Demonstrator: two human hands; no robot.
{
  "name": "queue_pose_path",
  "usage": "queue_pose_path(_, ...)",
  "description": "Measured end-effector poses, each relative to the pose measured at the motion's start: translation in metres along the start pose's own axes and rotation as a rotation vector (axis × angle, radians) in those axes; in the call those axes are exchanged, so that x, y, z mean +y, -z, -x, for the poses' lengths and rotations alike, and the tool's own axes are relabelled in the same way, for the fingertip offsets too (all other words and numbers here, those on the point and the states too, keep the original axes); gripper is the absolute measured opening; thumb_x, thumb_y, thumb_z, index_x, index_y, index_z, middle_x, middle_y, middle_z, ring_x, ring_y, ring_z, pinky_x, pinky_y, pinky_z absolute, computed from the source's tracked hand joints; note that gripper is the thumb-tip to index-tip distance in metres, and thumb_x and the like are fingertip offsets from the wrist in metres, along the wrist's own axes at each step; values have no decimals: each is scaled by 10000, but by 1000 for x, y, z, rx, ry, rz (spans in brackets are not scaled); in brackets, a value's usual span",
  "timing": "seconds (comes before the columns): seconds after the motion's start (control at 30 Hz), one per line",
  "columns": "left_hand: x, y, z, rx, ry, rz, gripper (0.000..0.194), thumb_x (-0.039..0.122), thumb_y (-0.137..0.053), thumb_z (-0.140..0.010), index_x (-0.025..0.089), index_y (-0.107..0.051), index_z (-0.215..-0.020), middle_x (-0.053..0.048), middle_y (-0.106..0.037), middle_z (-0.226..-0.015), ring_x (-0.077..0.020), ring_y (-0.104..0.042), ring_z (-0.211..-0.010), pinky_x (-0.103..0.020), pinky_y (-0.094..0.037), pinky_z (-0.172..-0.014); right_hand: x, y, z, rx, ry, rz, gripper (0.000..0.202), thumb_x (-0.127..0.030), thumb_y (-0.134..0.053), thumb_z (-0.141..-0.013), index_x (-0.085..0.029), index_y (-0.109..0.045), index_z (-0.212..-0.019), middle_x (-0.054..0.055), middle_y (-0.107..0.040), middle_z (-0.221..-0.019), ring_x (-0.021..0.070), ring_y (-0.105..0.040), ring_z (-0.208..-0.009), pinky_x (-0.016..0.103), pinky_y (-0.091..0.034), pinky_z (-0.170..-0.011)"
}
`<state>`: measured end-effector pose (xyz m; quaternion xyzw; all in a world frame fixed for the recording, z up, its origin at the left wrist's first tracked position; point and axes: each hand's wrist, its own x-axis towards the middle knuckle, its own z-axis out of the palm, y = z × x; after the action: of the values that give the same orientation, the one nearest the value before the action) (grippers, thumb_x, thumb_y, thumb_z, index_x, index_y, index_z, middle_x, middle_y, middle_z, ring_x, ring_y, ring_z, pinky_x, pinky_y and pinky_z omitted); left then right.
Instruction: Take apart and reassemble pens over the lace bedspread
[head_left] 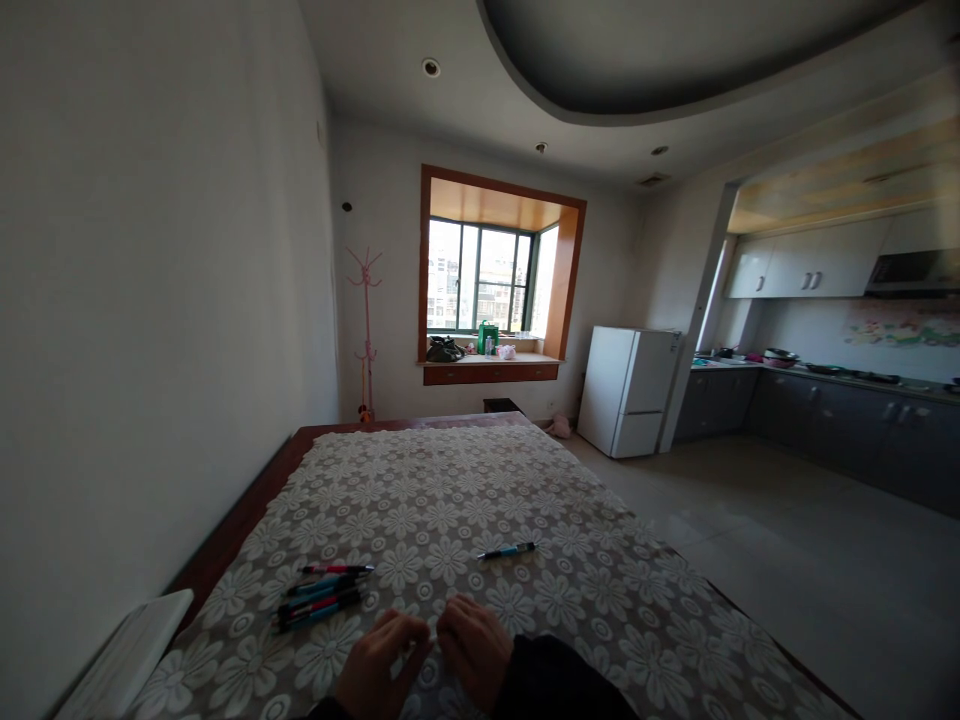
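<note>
My left hand rests low over the flowered tablecloth, its fingers curled in toward the thumb, and no object shows in it. Almost touching it is my right hand, back upward, with the fingers bent down and closed; nothing sticks out from it. Ahead of my left hand lies a loose pile of several pens, among them a red pen at the far side and dark and blue pens nearer. A single blue and black pen lies apart, beyond my right hand.
The patterned tablecloth covers a dark red table beside the left wall. A white flat object stands at its left edge. Farther off are a pink coat stand, a window, a white fridge and kitchen cabinets.
</note>
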<state>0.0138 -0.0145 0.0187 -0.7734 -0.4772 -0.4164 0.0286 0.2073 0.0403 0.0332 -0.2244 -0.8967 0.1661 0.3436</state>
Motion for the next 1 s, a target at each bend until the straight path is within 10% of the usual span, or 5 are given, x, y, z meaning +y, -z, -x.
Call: queue_pose_path(1.0,-6,-5,4,-17,20,15,110,233,-562,-943,261,-607,-846,56,-672,-709,-96,-634,-598,-180,-515,-561,16,-9,0,81,19,-2,117,-293,-568,-914,-232,-539,-819,2,-643,-774,169,-589,-735,274,-383,-642)
